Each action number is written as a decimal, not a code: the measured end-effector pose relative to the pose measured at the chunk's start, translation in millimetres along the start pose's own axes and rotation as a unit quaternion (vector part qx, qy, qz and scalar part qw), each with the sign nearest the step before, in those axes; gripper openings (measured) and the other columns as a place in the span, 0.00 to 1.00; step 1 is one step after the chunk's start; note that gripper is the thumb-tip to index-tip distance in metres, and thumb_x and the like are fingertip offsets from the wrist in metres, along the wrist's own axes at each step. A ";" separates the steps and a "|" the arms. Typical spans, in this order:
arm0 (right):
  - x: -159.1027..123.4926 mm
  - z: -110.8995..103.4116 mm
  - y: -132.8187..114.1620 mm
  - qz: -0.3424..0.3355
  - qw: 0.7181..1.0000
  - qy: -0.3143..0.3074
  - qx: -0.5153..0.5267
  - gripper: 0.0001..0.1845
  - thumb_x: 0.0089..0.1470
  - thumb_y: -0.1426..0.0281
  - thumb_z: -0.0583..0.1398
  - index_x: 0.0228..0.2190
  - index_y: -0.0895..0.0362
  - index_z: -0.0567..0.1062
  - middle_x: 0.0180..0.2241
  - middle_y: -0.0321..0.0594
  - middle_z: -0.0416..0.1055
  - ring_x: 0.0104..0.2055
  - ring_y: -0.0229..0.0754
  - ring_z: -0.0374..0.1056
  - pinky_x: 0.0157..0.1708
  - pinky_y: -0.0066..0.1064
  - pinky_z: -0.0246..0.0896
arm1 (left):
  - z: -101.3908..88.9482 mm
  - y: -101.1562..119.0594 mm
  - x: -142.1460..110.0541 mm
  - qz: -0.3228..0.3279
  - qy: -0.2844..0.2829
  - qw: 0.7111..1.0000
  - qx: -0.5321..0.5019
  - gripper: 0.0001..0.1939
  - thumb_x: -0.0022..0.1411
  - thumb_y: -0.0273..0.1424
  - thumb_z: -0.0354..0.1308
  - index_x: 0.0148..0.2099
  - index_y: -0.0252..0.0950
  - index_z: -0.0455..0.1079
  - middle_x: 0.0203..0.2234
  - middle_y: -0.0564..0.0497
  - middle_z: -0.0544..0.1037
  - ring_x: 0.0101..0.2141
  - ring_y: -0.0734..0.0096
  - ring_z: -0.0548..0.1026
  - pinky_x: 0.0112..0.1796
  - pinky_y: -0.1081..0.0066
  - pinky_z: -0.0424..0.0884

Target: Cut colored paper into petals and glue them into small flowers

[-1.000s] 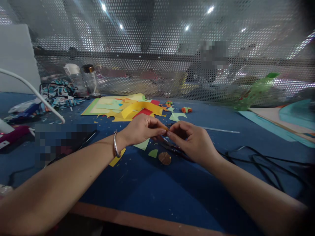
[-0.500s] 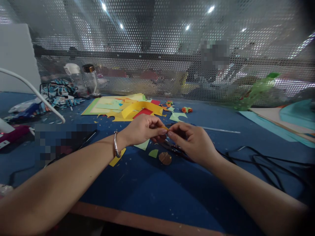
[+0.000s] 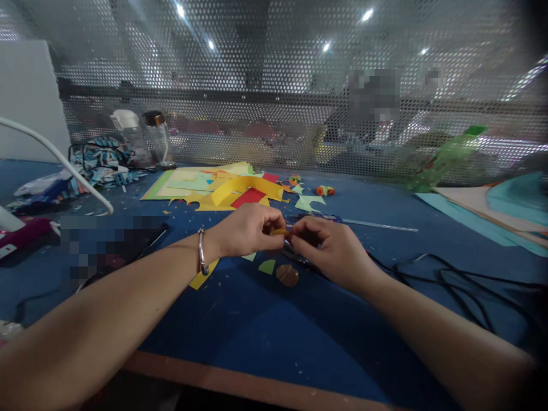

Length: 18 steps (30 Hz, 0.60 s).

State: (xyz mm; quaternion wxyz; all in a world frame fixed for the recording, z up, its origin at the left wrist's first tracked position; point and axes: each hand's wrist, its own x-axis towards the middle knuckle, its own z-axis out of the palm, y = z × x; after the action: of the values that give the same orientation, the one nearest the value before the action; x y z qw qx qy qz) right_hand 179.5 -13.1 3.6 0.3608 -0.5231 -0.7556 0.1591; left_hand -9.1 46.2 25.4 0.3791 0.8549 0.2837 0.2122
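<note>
Between my two hands is a small orange-yellow strip of paper (image 3: 279, 232), mostly covered by fingers. My left hand (image 3: 250, 229), with a silver bangle at the wrist, pinches it between thumb and fingers. From the other side, my right hand (image 3: 327, 242) closes thumb and fingertips on its right end. Under the hands lies a dark tool, partly hidden, that looks like scissors (image 3: 302, 260). Just below them on the blue table are a brown round piece (image 3: 287, 275) and a green paper wedge (image 3: 267, 266). A yellow paper strip (image 3: 204, 278) lies beneath my left wrist.
Coloured paper scraps (image 3: 240, 191) are piled behind my hands, beside a small orange-green paper roll (image 3: 325, 190). A clear ruler (image 3: 381, 226) and black cables (image 3: 449, 285) lie to the right. Two bottles (image 3: 157, 140) stand back left before a perforated metal screen (image 3: 257, 114).
Both hands have lowered slightly, and more of the orange-yellow paper shows, now curved between the fingers. My left hand covers more of the pale green scrap beneath.
</note>
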 end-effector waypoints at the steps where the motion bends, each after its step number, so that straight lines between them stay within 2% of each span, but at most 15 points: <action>1: 0.0 0.2 -0.7 -0.002 1.000 -0.006 -0.001 0.06 0.52 0.69 0.58 0.26 0.56 0.72 0.22 0.33 0.68 0.23 0.35 0.60 0.24 0.27 0.54 | -1.0 1.3 -0.4 -0.005 -0.001 1.000 0.017 0.03 0.53 0.28 0.61 0.31 0.33 0.70 0.19 0.57 0.73 0.21 0.80 0.68 0.21 0.79 0.59; 4: 0.3 -0.6 -1.1 0.000 1.000 -0.009 0.000 0.07 0.53 0.67 0.58 0.25 0.56 0.72 0.21 0.32 0.67 0.22 0.35 0.59 0.23 0.27 0.53 | -4.6 1.4 -0.8 -0.026 -0.011 0.999 0.043 0.03 0.50 0.27 0.61 0.29 0.34 0.69 0.18 0.56 0.73 0.20 0.80 0.68 0.21 0.78 0.59; 9: 2.5 -6.8 4.8 0.020 1.000 0.014 0.003 0.08 0.52 0.66 0.59 0.25 0.56 0.71 0.22 0.33 0.67 0.22 0.35 0.59 0.23 0.27 0.53 | -12.2 -9.5 1.2 -0.050 -0.019 0.998 0.015 0.02 0.52 0.26 0.57 0.31 0.34 0.69 0.19 0.53 0.75 0.21 0.75 0.75 0.25 0.75 0.67; 14: 2.7 -10.3 5.1 0.033 0.999 -0.004 0.018 0.07 0.51 0.67 0.59 0.24 0.56 0.71 0.20 0.32 0.66 0.20 0.34 0.58 0.22 0.28 0.52 | -10.6 -11.1 3.1 0.028 0.047 0.998 -0.024 0.08 0.56 0.30 0.60 0.39 0.34 0.70 0.31 0.49 0.77 0.32 0.73 0.75 0.33 0.73 0.70; 16: 2.3 -9.1 3.8 0.028 0.999 -0.019 0.016 0.07 0.51 0.67 0.58 0.24 0.56 0.71 0.19 0.32 0.65 0.20 0.34 0.58 0.21 0.27 0.52 | -7.0 -7.7 3.1 0.050 0.034 0.997 -0.042 0.11 0.57 0.33 0.62 0.42 0.34 0.69 0.35 0.49 0.76 0.35 0.72 0.74 0.35 0.73 0.69; 18: 2.0 -7.3 3.1 0.013 0.999 -0.031 0.006 0.07 0.50 0.68 0.58 0.23 0.56 0.71 0.19 0.31 0.64 0.21 0.35 0.58 0.22 0.27 0.52 | -3.6 -5.0 2.8 0.053 0.009 0.998 -0.044 0.11 0.57 0.32 0.62 0.42 0.34 0.70 0.33 0.49 0.76 0.34 0.73 0.73 0.34 0.73 0.68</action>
State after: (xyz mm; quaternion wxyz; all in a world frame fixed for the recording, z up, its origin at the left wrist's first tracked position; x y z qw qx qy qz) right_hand 186.4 -11.0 7.4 0.3381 -0.5256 -0.7585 0.1846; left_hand -10.7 52.7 24.2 0.4023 0.8493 0.2314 0.2517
